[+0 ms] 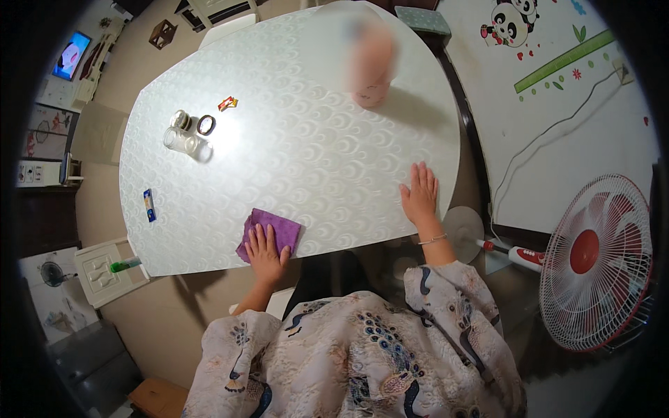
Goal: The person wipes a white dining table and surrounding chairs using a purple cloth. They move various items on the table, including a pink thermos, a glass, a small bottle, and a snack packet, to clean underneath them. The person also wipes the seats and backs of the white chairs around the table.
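My left hand (265, 254) lies flat with fingers spread on a folded purple cloth (284, 228) near the table's front edge. It presses on the cloth from above without gripping it. My right hand (419, 198) rests palm down on the bare white patterned table (327, 181), fingers stretched out, near the right edge. A bracelet (433, 239) circles that wrist. Neither hand holds anything.
Glass jars (182, 141) sit at the left with a dark-rimmed round item (205, 125). Two small packets, red (227, 104) and blue (149, 205), lie nearby. A blurred pink object (373, 66) stands at the far side. Right of the table is a red-and-white fan (589, 254).
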